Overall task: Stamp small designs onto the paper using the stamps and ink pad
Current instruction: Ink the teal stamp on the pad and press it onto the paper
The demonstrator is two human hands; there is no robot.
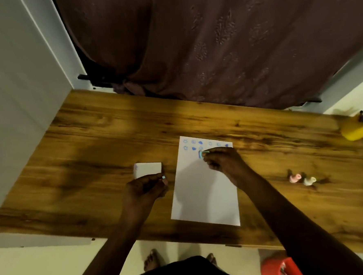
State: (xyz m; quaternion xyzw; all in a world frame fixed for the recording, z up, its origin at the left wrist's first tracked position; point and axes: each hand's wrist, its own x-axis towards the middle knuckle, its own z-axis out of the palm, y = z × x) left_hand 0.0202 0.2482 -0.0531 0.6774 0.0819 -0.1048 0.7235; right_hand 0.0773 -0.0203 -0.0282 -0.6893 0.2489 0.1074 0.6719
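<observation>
A white sheet of paper (pixel 203 195) lies on the wooden table (pixel 91 142), with several small blue prints in two rows along its far edge. My right hand (pixel 222 162) holds a small teal stamp (pixel 201 154) over the paper just below those prints. My left hand (pixel 145 188) is closed beside the paper's left edge and pinches a small teal piece (pixel 163 177), perhaps a stamp cap. A white box-like object (pixel 147 169), possibly the ink pad, sits just beyond my left hand.
Two small stamps, one pink (pixel 294 178) and one white (pixel 309 181), lie on the table to the right of the paper. A yellow holder (pixel 354 131) with pens stands at the far right. A dark curtain hangs behind the table; a red object (pixel 278 269) is on the floor.
</observation>
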